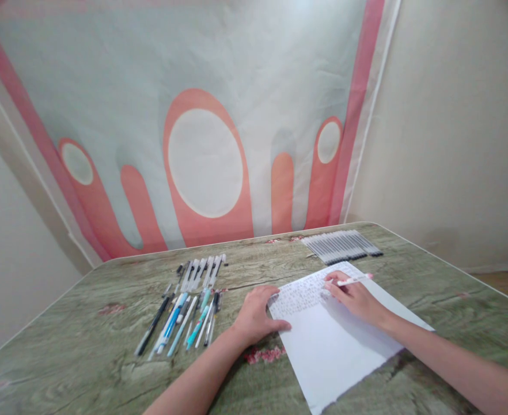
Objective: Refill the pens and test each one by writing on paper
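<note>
On 1 sheet (323,357) | left hand (257,314) spread | right hand (360,300) clamping 1 pen (355,280) | far pens (340,245): count unclear

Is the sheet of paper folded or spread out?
Spread out: the paper lies flat on the table, handwriting across its far part, the near part blank, no fold showing.

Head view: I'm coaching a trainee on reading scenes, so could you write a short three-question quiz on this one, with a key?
1. Multiple choice: what does the right grip hold?
a) a ruler
b) a pen
c) scissors

2. True or false: writing covers the whole sheet.

3. Fill in: in the picture, the blue-and-white pen lies to the ____ of the left grip.

Key: 1. b; 2. false, the near part is blank; 3. left.
</note>
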Tool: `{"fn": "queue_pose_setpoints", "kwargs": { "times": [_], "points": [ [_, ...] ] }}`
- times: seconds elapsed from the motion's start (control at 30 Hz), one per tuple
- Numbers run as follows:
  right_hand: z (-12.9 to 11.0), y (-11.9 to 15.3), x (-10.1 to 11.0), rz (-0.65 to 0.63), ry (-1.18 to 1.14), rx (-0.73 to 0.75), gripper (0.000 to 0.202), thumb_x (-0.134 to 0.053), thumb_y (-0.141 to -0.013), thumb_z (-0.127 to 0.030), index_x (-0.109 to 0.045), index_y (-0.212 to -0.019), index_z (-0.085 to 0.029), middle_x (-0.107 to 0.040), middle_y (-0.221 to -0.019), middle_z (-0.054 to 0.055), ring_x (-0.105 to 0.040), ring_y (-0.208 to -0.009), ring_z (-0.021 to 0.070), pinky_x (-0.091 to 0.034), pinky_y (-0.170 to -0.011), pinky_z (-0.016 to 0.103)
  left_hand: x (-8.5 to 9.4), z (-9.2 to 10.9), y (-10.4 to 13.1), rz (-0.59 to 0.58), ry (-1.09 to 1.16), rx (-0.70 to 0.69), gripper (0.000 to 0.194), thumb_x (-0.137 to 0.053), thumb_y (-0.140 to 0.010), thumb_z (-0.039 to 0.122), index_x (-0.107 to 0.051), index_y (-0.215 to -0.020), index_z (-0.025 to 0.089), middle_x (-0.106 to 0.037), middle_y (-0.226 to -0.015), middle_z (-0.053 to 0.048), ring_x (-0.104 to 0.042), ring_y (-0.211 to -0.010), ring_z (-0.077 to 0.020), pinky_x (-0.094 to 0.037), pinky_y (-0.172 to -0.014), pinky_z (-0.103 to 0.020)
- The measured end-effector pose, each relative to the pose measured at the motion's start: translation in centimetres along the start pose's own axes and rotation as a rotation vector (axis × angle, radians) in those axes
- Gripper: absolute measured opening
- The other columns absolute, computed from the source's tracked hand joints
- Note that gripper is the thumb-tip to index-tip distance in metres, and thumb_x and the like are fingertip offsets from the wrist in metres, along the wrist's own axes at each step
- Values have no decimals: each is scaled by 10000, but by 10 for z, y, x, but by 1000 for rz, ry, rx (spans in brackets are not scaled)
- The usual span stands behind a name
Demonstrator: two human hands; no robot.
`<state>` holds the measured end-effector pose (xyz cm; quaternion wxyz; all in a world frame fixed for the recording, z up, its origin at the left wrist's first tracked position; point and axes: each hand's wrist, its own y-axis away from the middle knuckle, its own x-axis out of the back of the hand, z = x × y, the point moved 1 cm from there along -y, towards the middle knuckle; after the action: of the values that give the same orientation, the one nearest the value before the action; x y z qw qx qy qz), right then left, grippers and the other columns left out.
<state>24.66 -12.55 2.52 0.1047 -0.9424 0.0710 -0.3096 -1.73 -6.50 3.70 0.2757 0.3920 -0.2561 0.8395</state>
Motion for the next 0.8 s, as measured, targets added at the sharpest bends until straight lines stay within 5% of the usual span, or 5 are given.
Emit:
{"fn": "queue_pose_setpoints", "kwargs": {
  "times": [0.13,0.33,0.43,0.53,0.8],
  "points": [
    [-34,-12,-9,-142,69,170,257,-389,-842,-377,-578,-911,-218,-591,-735,-1,-533,-657,137,-408,-619,259,-1,-2,1,8,8,0,746,-722,-472,506,-517,-1119,195,-536,-1146,-86,-460,-1074,-256,-313,-958,-394],
    [-69,-61,-48,-124,449,421,247,-359,-877,-300,-577,-962,-221,-608,-858,37,-558,-799,153,-384,-686,247,3,4,3,111,97,-12,667,-728,-522,411,-490,-1103,187,-537,-1106,-83,-480,-1032,-237,-358,-914,-378],
    [-74,-79,-74,-75,612,420,228,-370,-878,-272,-566,-977,-213,-595,-853,50,-556,-793,161,-365,-663,243,9,8,3,195,195,-27,535,-672,-632,336,-455,-1094,178,-557,-1020,-60,-523,-927,-181,-406,-841,-316],
    [-72,-81,-93,-51,646,445,211,-373,-879,-262,-559,-966,-212,-587,-842,50,-550,-787,167,-352,-667,249,11,10,3,148,267,-44,437,-565,-746,322,-428,-1138,187,-568,-936,-33,-541,-784,-127,-434,-752,-265],
    [-61,-71,-102,-13,667,494,206,-359,-885,-256,-555,-929,-210,-579,-831,49,-526,-785,166,-325,-719,273,10,18,6,39,228,-152,343,-433,-826,334,-495,-1129,185,-583,-924,-52,-528,-822,-146,-417,-792,-279]
  ]
}}
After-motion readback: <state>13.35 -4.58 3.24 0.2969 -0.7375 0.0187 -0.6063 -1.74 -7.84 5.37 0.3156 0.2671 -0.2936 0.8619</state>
